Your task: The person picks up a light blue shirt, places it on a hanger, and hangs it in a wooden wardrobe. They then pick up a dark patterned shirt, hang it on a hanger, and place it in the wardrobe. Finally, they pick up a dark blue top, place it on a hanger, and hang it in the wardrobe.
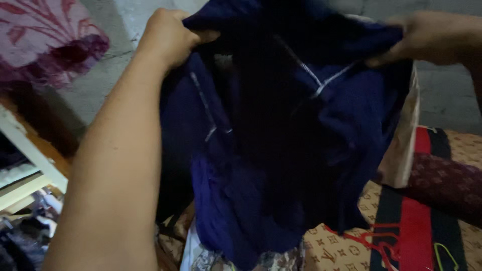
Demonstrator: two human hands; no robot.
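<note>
I hold a dark navy blue garment (281, 135) up in front of me with both hands. It has thin pale stitched seams and hangs in loose folds. My left hand (168, 37) grips its upper left edge, thumb over the cloth. My right hand (432, 37) pinches the upper right edge. The garment hides most of what lies behind and under it.
A patterned tan, red and black cloth (416, 226) covers the surface at lower right, with a maroon cushion (447, 183) on it. A pink and white patterned fabric (45, 35) hangs at upper left. White wooden slats (25, 150) are at left. A grey wall (447, 95) is behind.
</note>
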